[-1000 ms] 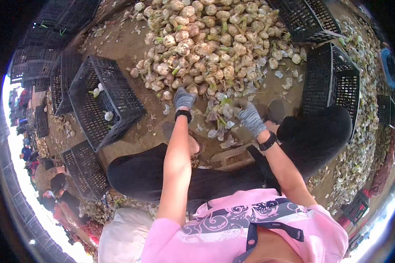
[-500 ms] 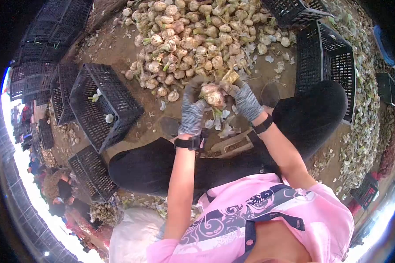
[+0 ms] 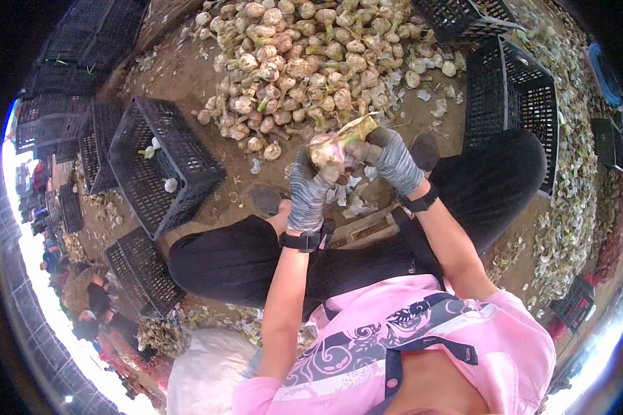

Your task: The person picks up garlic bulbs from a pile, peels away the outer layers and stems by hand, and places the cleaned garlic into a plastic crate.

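Between my hands is a garlic bulb (image 3: 320,150) with a thick yellow-green stalk pointing up to the right. My left hand (image 3: 311,181), in a grey striped glove with dark fingertips, is closed round the bulb's left side, thumb on its front. Gloved the same way, my right hand (image 3: 387,158) grips the bulb at the base of its stalk, fingers bent in. Loose skins (image 3: 358,206) lie on the ground just below. Right beyond my hands spreads a large heap of garlic bulbs (image 3: 291,69), many with short stalks.
To the left, a black plastic crate (image 3: 187,149) holds a couple of white bulbs, with more crates behind it. Another black crate (image 3: 488,90) stands at the right. Peeled skins (image 3: 574,207) form a long pile there. Several people sit at far left.
The bulb has turned in my hands, its stalk now tilted up to the right. My left hand has shifted slightly down, and my right thumb has moved across onto the bulb.
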The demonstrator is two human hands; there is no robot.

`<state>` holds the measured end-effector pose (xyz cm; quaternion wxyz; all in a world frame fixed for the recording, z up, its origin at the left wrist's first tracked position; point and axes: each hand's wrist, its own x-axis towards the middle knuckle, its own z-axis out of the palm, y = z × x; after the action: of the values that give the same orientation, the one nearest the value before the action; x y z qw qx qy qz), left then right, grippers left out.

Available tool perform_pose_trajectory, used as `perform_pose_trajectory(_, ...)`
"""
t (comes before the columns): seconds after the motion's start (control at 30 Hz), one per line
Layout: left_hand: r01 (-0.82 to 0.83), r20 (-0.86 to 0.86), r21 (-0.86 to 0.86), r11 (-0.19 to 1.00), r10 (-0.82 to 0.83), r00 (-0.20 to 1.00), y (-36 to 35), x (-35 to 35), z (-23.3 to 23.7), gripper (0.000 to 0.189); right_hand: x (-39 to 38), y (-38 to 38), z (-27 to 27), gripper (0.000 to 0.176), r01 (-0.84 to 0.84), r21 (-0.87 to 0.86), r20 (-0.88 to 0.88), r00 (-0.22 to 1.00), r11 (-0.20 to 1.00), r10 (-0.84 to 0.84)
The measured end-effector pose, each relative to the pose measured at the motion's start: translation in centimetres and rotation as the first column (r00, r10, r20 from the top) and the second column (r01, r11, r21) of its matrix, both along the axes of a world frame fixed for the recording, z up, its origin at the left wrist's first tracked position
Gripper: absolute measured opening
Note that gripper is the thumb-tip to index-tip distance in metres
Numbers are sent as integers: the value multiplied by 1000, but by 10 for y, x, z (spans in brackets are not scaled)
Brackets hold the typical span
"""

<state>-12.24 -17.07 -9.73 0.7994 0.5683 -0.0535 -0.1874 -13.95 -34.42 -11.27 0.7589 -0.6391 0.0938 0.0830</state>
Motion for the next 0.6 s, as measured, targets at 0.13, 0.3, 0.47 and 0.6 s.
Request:
perform_pose_trajectory(0.13,-102,-331,34,994,107,938,1,5,20,59,-6,5,1,34,-65,-132,61,995,989,74)
perform_pose_trajectory(0.3,-145,-685,-122,982,22,729,13,26,-1,55,-10,18,3,31,-158,-241,229,950,958,214)
perform_pose_trajectory(0.47,-331,-215,368,869,426,879,0,15,12,43,-11,11,-6,23,-33,-28,-107,994,999,30)
perform_pose_trajectory(0.6,-243,232,342,908,169,958,4,11,21,35,-14,17,-8,25,22,-107,48,999,994,-17)
